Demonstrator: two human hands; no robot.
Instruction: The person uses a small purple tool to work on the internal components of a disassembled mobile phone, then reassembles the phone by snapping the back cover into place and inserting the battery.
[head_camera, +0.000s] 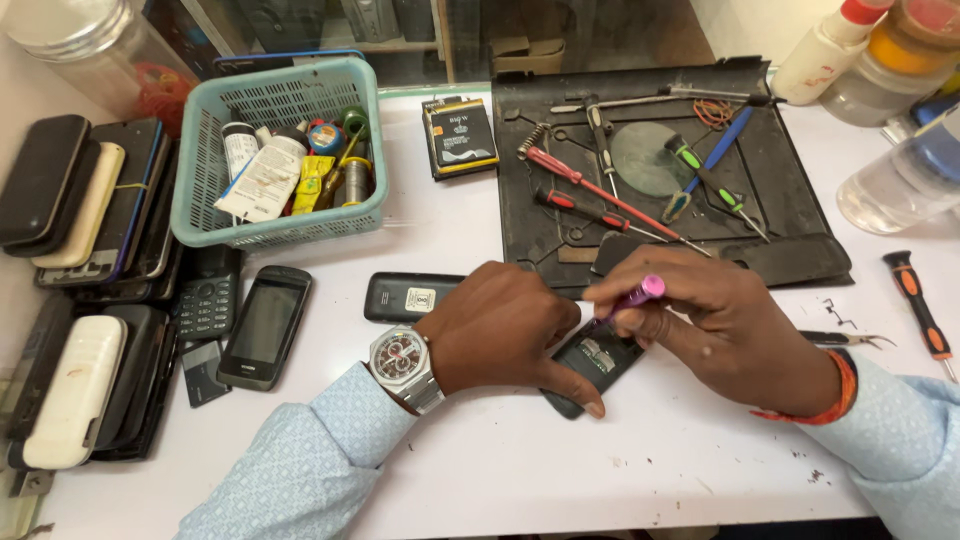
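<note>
My left hand (505, 335) lies over a small black phone (590, 365) on the white table and pins it down, thumb along its lower edge. The phone's back is off and its inner parts show. My right hand (715, 325) holds a thin screwdriver with a pink cap (640, 292), its tip pointing down into the open phone. A wristwatch (402, 365) sits on my left wrist, an orange band on my right.
A black work mat (780, 190) at the back holds several screwdrivers and tweezers. A teal basket (200, 200) of small bottles stands back left beside stacked phones (90, 200). A black battery (410, 297), two more phones (262, 325) and an orange screwdriver (920, 310) lie nearby.
</note>
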